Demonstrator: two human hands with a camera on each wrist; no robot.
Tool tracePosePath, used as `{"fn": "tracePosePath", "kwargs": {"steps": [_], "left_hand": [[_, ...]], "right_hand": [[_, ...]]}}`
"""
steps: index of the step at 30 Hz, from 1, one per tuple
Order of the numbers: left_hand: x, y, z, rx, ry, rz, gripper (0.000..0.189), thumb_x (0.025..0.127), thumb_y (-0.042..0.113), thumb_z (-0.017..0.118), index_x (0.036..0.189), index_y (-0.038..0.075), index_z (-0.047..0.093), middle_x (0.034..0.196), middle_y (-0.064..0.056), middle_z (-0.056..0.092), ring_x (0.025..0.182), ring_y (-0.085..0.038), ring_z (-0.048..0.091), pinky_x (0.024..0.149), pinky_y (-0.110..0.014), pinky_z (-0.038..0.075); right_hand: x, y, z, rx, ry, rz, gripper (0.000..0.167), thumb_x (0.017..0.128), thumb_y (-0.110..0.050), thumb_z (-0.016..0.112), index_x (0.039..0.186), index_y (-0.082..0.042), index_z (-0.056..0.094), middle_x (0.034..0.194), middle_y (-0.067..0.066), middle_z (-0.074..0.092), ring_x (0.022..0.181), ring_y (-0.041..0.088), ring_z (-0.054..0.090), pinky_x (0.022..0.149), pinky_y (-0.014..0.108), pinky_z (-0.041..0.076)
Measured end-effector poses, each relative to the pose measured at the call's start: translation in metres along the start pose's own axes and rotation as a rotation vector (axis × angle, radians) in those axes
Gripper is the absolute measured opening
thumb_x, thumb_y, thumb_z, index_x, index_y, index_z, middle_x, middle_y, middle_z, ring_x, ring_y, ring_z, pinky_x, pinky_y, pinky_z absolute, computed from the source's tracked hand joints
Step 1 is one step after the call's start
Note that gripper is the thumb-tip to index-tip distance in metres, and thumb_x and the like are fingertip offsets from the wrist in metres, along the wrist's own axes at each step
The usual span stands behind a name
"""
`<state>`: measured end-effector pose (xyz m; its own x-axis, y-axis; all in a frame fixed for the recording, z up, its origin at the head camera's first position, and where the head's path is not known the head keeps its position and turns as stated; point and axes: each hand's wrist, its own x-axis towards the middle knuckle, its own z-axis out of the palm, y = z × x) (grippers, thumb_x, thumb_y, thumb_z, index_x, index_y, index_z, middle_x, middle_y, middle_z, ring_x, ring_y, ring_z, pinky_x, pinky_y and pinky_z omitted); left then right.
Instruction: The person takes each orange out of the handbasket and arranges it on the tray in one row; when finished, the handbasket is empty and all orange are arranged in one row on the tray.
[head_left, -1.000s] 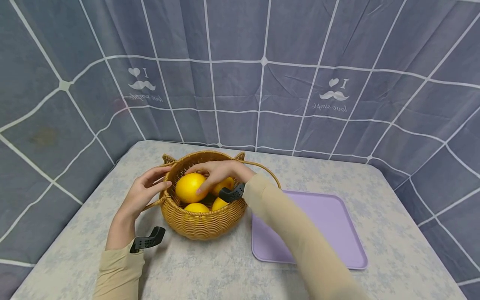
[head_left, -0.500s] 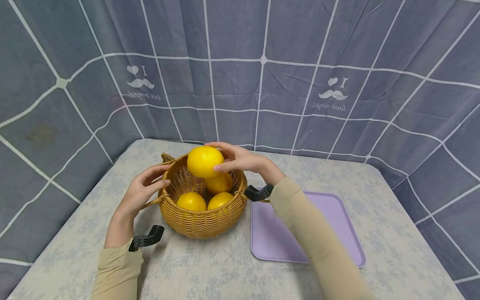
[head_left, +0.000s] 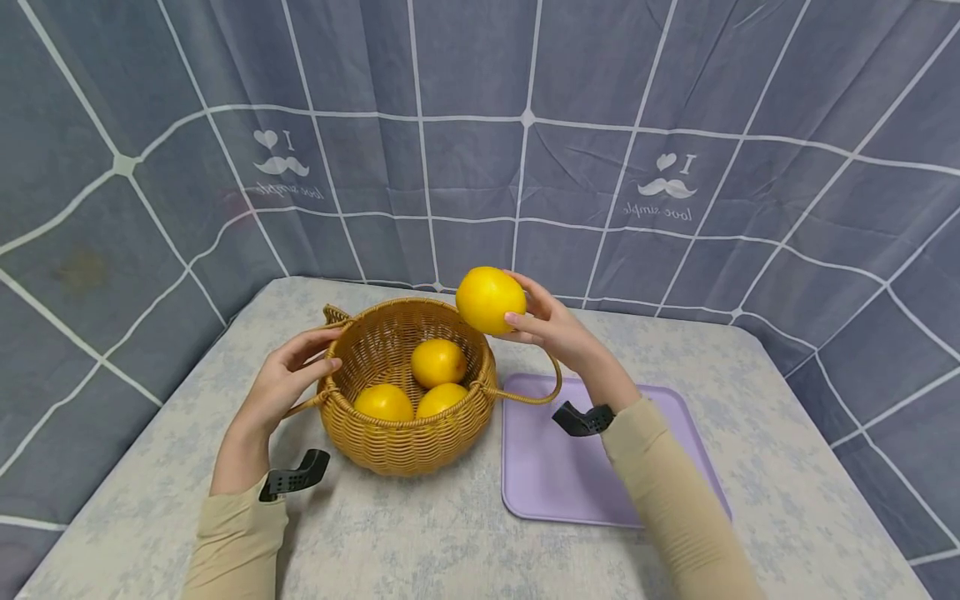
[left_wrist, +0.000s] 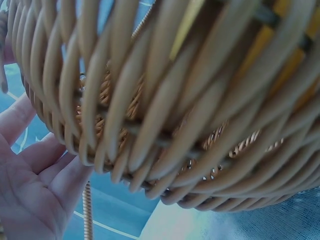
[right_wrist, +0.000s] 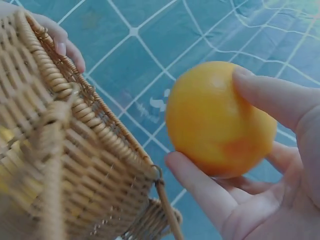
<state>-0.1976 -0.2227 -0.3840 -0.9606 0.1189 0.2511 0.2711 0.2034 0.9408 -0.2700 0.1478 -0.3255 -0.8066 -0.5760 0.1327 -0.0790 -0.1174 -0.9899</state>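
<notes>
My right hand holds a round yellow fruit between thumb and fingers, raised above the basket's right rear rim. In the right wrist view that fruit has an orange tint, with the thumb on its top and fingers beneath. My left hand grips the left rim of the brown wicker basket, thumb and fingertips at its edge. Part of this hand shows against the woven outer wall in the left wrist view. Inside the basket lie three more yellow fruits.
A flat lilac tray lies on the table right of the basket, partly beneath my right forearm. The basket's looped handle overhangs the tray's near-left corner region. Behind the patterned table hangs a grey-blue checked curtain.
My right hand has lifted one yellow fruit out of the basket and carried it up and to the right. The left hand stays at the rim.
</notes>
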Motion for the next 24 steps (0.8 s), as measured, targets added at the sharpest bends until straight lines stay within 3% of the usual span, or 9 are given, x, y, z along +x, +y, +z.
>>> {"fn": "tracePosePath", "kwargs": {"steps": [7, 13, 24], "left_hand": [[0.0, 0.0, 0.0, -0.001, 0.0, 0.003, 0.041, 0.092, 0.014, 0.062, 0.131, 0.003, 0.052, 0.133, 0.001, 0.047, 0.119, -0.004, 0.045, 0.088, -0.015, 0.046], [0.0, 0.0, 0.001, 0.003, 0.004, -0.001, 0.042, 0.092, 0.015, 0.061, 0.131, 0.002, 0.051, 0.133, 0.0, 0.047, 0.12, -0.006, 0.044, 0.088, -0.015, 0.046], [0.0, 0.002, 0.001, -0.02, 0.005, -0.003, 0.042, 0.092, 0.014, 0.062, 0.131, 0.001, 0.051, 0.133, -0.001, 0.047, 0.12, -0.006, 0.044, 0.088, -0.015, 0.046]], "right_hand": [[-0.039, 0.012, -0.004, 0.162, 0.129, -0.085, 0.07, 0.091, -0.018, 0.063, 0.148, -0.013, 0.022, 0.137, 0.019, 0.032, 0.112, 0.025, 0.054, 0.091, 0.04, 0.049], [-0.068, 0.023, -0.007, 0.288, 0.181, -0.196, 0.053, 0.094, -0.014, 0.054, 0.14, -0.02, 0.029, 0.135, 0.009, 0.036, 0.113, 0.022, 0.052, 0.094, 0.038, 0.048], [-0.111, 0.039, -0.022, 0.145, 0.391, -0.188, 0.064, 0.09, 0.001, 0.052, 0.142, -0.023, 0.022, 0.131, 0.007, 0.034, 0.107, 0.019, 0.05, 0.091, 0.03, 0.049]]}}
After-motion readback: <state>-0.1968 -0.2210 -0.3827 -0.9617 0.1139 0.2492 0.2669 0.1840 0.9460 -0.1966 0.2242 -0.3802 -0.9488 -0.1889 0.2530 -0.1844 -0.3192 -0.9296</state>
